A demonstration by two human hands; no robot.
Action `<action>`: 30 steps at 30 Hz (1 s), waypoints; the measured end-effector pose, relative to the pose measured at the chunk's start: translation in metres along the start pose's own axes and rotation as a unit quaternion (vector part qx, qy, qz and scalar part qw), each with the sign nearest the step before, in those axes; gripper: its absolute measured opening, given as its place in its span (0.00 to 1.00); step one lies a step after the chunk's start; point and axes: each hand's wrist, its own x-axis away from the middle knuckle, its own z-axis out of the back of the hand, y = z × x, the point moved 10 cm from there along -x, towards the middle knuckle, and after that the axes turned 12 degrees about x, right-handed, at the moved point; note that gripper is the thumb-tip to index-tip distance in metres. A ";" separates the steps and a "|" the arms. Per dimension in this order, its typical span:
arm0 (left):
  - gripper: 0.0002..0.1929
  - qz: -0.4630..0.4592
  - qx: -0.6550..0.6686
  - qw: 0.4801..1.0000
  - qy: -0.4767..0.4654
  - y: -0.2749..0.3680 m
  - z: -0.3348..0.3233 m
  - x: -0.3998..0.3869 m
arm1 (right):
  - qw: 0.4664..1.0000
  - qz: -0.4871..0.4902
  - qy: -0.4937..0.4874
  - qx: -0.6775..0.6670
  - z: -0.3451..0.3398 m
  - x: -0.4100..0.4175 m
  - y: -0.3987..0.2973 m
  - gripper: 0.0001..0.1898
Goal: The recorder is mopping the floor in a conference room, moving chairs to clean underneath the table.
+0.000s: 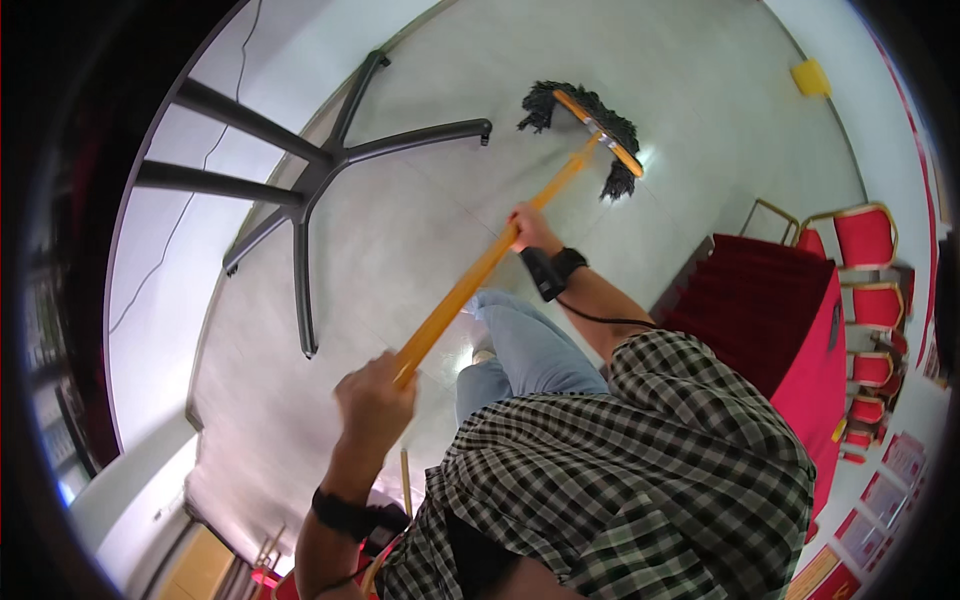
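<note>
A dust mop lies on the floor ahead of me, its dark, stringy head [621,127] spread around an orange bar. From that bar a yellow-orange mop handle [472,279] slants down towards my body. My left hand [377,405] grips the handle near its upper end. Farther down, my right hand [531,226] is wrapped around the same handle. Black straps with small devices sit on both wrists. Below the handle, my legs in light blue jeans [525,345] show, with the shoes partly hidden.
A dark metal stand with spread legs [322,169] occupies the floor at left, beside a white wall with a hanging cable [166,247]. To the right stands a red-draped table [750,307], with several red chairs [866,236] beyond. A yellow object [811,78] is near the far wall.
</note>
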 end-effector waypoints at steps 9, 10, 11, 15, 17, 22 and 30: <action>0.12 0.122 -0.020 0.992 -0.038 -0.101 0.047 0.083 | 0.964 -0.216 -0.104 -0.114 -0.126 0.074 -0.036 0.08; 0.12 0.099 -0.028 0.994 -0.047 -0.101 0.055 0.079 | 0.958 -0.243 -0.052 -0.143 -0.153 0.090 -0.023 0.08; 0.12 0.096 -0.040 0.993 -0.058 -0.108 0.062 0.084 | 0.949 -0.263 -0.008 -0.173 -0.172 0.109 -0.015 0.08; 0.16 0.306 0.018 0.938 -0.162 -0.134 0.085 0.103 | 0.923 -0.193 -0.070 -0.325 -0.218 0.154 -0.052 0.06; 0.15 0.510 0.073 0.832 -0.205 -0.152 0.094 0.134 | 0.636 -0.575 -0.226 -0.463 -0.278 0.227 -0.056 0.04; 0.13 0.331 -0.107 0.912 -0.219 -0.147 0.132 0.133 | 0.361 -0.734 -0.212 -0.535 -0.197 0.223 -0.165 0.02; 0.12 0.457 -0.052 0.876 -0.147 -0.117 0.139 0.142 | 0.437 -0.686 -0.280 -0.511 -0.198 0.185 -0.166 0.02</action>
